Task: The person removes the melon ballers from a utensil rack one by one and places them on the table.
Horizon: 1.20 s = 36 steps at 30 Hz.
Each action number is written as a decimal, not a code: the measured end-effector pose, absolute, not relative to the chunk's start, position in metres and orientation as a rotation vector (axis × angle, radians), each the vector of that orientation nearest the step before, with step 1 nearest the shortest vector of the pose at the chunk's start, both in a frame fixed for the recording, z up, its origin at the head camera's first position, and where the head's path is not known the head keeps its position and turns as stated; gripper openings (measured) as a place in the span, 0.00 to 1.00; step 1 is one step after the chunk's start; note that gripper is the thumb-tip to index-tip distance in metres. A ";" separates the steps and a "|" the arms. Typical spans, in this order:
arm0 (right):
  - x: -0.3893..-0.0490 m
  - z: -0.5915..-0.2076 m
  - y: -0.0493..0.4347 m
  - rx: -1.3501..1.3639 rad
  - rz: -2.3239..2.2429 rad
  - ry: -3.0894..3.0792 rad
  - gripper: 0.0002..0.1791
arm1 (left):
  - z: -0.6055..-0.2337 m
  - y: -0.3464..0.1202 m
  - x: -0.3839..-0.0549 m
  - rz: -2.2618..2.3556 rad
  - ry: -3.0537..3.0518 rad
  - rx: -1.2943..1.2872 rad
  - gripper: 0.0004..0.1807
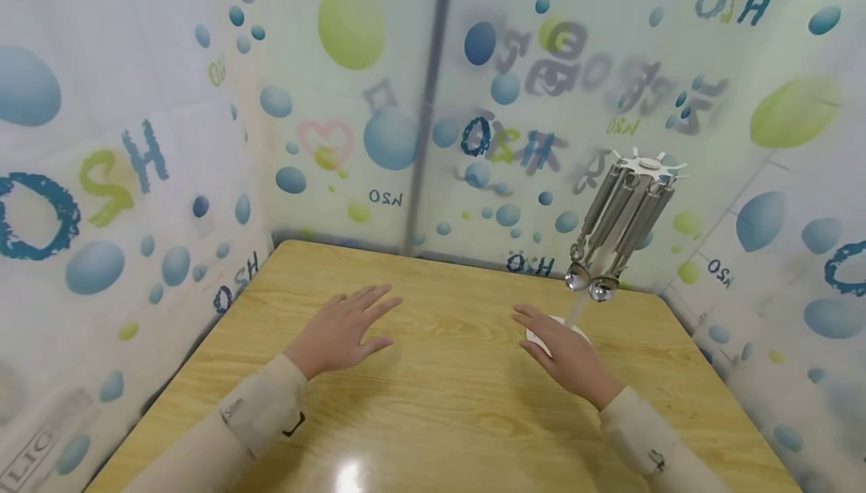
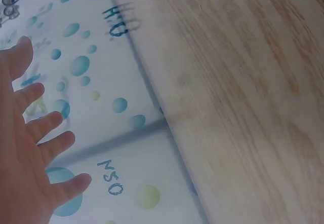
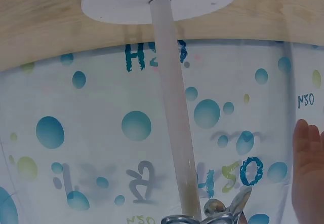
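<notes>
My left hand (image 1: pixel 341 331) hovers over the left half of the wooden table, fingers straight and spread, holding nothing. In the left wrist view the same hand (image 2: pixel 30 138) shows its spread fingers along the left edge. On the right, my right hand (image 1: pixel 568 350) is held out with fingers extended and nothing in it. It overlaps the round white base (image 1: pixel 537 338) of a utensil stand in the head view. Several metal utensils with grey handles (image 1: pixel 619 211) and shiny heads (image 1: pixel 602 289) hang from the stand's white top (image 1: pixel 649 165). Its pale pole (image 3: pixel 172 97) rises upright from the base.
The wooden table (image 1: pixel 433 418) has a light grain and rounded far corners. A printed curtain (image 1: pixel 352 200) with blue and green dots encloses the back and both sides, close to the table edges. The utensil stand is near the far right corner.
</notes>
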State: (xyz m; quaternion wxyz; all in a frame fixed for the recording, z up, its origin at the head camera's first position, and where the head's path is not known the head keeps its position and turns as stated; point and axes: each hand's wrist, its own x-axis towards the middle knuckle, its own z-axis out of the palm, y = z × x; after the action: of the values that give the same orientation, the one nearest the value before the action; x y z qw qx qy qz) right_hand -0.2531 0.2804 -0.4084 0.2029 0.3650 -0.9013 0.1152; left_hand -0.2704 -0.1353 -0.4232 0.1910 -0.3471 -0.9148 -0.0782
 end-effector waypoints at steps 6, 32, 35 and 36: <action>-0.256 -0.394 0.283 1.069 0.338 -2.303 0.24 | -0.418 -0.133 -0.274 -0.254 -2.540 -0.979 0.39; -0.248 -0.314 0.310 0.909 0.375 -2.013 0.23 | -0.381 -0.096 -0.285 -0.316 -2.439 -1.054 0.32; -0.246 -0.304 0.316 0.857 0.378 -1.955 0.12 | -0.378 -0.089 -0.287 -0.343 -2.436 -1.075 0.32; -0.246 -0.301 0.318 0.837 0.380 -1.935 0.12 | -0.377 -0.087 -0.288 -0.351 -2.435 -1.084 0.32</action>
State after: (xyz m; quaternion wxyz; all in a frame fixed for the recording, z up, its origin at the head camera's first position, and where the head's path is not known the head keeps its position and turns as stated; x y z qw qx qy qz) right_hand -0.2462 0.3183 -0.3007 0.4793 0.3430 -0.7927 0.1558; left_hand -0.2876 -0.0870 -0.3771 0.2248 -0.3928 -0.8826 -0.1271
